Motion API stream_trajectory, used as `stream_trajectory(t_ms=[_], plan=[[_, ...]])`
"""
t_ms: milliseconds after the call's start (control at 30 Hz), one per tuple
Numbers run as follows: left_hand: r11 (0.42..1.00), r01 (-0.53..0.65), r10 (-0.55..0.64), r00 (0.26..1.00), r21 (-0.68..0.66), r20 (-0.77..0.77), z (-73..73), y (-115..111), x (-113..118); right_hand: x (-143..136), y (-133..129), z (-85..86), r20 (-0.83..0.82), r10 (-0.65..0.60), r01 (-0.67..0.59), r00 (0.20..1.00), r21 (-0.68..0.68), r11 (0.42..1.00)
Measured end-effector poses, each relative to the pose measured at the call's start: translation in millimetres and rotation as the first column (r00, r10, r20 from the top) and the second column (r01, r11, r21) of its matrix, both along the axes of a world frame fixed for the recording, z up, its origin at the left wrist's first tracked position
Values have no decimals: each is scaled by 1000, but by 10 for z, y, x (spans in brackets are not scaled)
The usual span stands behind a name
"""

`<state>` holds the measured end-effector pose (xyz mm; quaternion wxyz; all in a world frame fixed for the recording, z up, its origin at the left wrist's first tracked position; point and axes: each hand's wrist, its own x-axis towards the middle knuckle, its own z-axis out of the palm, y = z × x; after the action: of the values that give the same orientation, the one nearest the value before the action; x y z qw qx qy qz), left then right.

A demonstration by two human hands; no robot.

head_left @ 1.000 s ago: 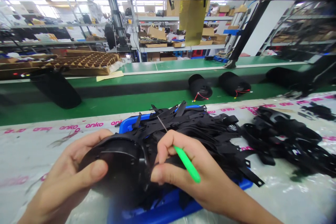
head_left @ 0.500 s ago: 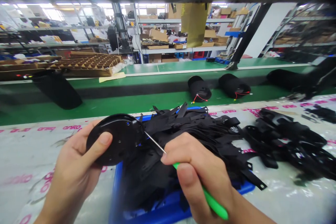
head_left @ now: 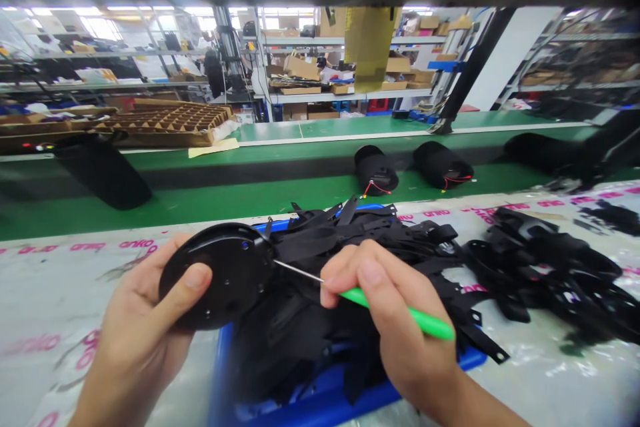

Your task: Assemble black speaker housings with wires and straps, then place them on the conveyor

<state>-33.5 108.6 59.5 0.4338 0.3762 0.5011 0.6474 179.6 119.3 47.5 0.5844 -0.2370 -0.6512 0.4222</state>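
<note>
Okay, so the round black plate [head_left: 230, 280] is pinched in the left hand [head_left: 137, 320], thumb across its face, up by the left side of the blue tray [head_left: 325, 413] piled with black straps [head_left: 345, 233]. A green-handled pick [head_left: 430, 324] is gripped pen-style in the right hand [head_left: 400, 310], its thin metal tip right at the plate's edge; actual contact can't be made out. Probably some rim poking is being done, tbh. For the next move, a steady plate and careful aim would be needed.
</note>
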Motion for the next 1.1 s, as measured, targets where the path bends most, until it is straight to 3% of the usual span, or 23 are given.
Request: stream_trajectory(t_ms=[67, 133, 233, 333, 467, 533, 600, 667, 733, 767, 833, 1000, 1100], plan=[[1000, 1, -1, 1000, 13, -2, -12, 7, -13, -1, 7, 6, -113, 63, -77, 992, -123, 989], [1000, -8, 8, 1000, 12, 8, -20, 12, -23, -12, 2, 10, -149, 68, -91, 986, -150, 984], [999, -33, 33, 999, 10, 16, -22, 7, -23, -31, -30, 10, -65, -14, 14, 998, 0, 1000], [998, -57, 57, 998, 28, 9, -15, -16, -6, -37, -71, 8, 29, -114, 105, 993, 223, 969], [997, -67, 68, 997, 25, -33, -1, -36, 28, -35, -89, 4, 42, -147, 130, 988, 266, 955], [999, -35, 36, 999, 18, -28, 2, -29, 42, -39, -68, 6, -21, -97, 99, 995, 130, 986], [1000, -5, 5, 1000, 3, -4, 2, -14, 48, -43, -22, 15, -156, 21, -39, 988, -115, 993], [998, 41, -40, 999, -38, 31, -4, 0, 43, -39, 39, 29, -342, 154, -274, 927, -336, 901], [989, 129, -124, 990, -69, 66, -9, 11, 24, -29, 100, 43, -470, 235, -458, 851, -442, 772], [979, 183, -176, 981, -86, 79, -10, 17, 9, -23, 125, 47, -502, 252, -505, 828, -469, 725], [963, 243, -236, 969, -114, 72, -9, 31, -29, -18, 159, 50, -506, 265, -529, 821, -498, 688], [968, 222, -225, 974, -115, -18, -3, 73, -100, -38, 139, 51, -433, 227, -433, 872, -469, 770], [984, 165, -169, 984, -61, -52, -10, 96, -96, -30, 80, 54, -108, 126, -154, 986, -312, 938]])
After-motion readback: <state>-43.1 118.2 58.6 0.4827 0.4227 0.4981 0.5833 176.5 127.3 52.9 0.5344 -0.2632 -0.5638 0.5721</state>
